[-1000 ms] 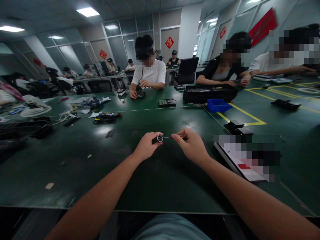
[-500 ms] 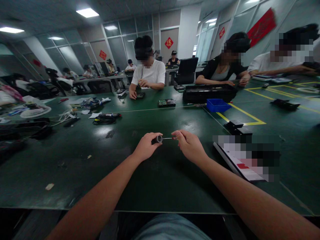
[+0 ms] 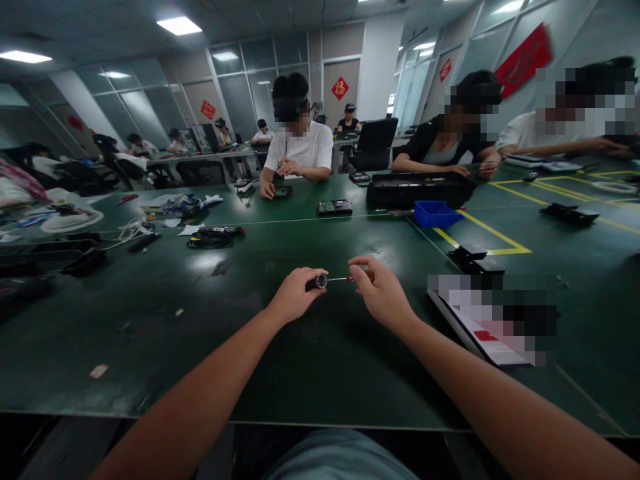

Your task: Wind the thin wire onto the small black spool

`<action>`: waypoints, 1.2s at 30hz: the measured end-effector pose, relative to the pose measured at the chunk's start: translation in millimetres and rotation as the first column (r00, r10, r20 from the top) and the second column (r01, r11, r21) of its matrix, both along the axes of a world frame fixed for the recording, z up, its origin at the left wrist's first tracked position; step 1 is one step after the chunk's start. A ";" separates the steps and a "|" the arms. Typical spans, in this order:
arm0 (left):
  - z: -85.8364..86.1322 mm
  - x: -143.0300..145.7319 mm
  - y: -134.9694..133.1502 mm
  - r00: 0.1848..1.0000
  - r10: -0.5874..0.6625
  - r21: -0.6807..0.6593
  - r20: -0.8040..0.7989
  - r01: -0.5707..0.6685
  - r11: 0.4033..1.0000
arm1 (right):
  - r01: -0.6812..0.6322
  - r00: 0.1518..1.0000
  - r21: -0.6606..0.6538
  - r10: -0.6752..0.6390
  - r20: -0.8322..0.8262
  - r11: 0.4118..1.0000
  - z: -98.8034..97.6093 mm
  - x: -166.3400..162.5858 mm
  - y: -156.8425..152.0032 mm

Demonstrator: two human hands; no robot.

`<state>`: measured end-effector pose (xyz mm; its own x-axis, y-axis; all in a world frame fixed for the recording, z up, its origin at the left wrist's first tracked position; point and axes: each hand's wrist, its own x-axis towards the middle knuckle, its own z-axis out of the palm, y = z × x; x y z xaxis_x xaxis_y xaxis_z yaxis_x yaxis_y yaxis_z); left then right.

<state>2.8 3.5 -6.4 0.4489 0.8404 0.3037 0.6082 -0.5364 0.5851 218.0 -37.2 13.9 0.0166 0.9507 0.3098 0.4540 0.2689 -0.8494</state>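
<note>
My left hand is closed around a small dark cylinder whose round, silver-rimmed end faces me. I cannot make out exactly what the cylinder is. In my right hand is a screwdriver with a red handle, most of it hidden by the fingers. Its thin metal shaft points left and meets the side of the cylinder near the rim; whether the tip sits in a screw is too small to tell. Both hands are above the green table, in front of me.
At my right lies a white booklet-like item, partly blurred out, with black parts behind it. Farther back are a blue bin, a long black housing, a circuit-board device and bundled cables. Co-workers sit across the table.
The fingers of my right hand have loosened and spread somewhat around the screwdriver handle. The cylinder and shaft have shifted very slightly; the left hand keeps its grip.
</note>
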 end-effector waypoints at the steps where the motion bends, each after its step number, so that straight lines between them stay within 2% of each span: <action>1: -0.1 0.1 0.1 1.000 0.002 0.002 0.002 -0.002 1.000 | 0.009 1.000 0.009 -0.009 -0.014 1.000 -0.4 0.0 0.3; 5: -0.1 0.4 0.0 1.000 0.001 0.006 0.010 -0.001 1.000 | 0.000 0.999 0.057 0.002 -0.046 0.998 -1.1 0.5 0.1; 11: 1.3 0.7 -0.9 1.000 -0.005 -0.011 0.010 0.005 1.000 | 0.008 0.999 0.007 -0.008 -0.041 1.000 -3.7 0.6 0.9; 18: 4.5 3.1 -2.1 1.000 0.023 -0.008 0.016 -0.023 1.000 | 0.012 0.934 0.019 -0.004 -0.358 1.000 -10.0 -1.7 6.8; 21: 4.5 5.5 -3.4 0.999 0.015 0.000 0.031 -0.015 1.000 | -0.013 0.861 -0.010 0.006 -0.509 1.000 -10.4 -4.2 8.4; 25: 5.0 7.0 -3.1 0.998 -0.015 0.021 0.054 0.014 1.000 | -0.033 0.707 -0.085 -0.037 -0.706 0.996 -12.1 -6.1 11.2; 29: 4.9 4.9 1.6 0.999 -0.047 0.062 -0.021 0.048 0.997 | -0.073 0.595 -0.212 -0.129 -0.793 0.974 -14.3 -4.9 15.8; 32: 1.3 1.8 6.0 0.996 -0.016 0.036 -0.084 0.020 0.999 | -0.002 0.627 -0.235 -0.182 -0.757 0.972 -15.6 -3.8 17.4; 36: -4.1 -1.8 8.6 0.992 -0.018 0.010 -0.123 0.019 1.000 | 0.097 0.777 -0.131 -0.157 -0.610 0.987 -17.4 -3.0 15.9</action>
<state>1.0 12.1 -10.5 0.4992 0.8282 0.2548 0.6651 -0.5547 0.5000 214.9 -21.3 -3.4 0.2980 0.9485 0.1078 -0.1501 0.1581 -0.9760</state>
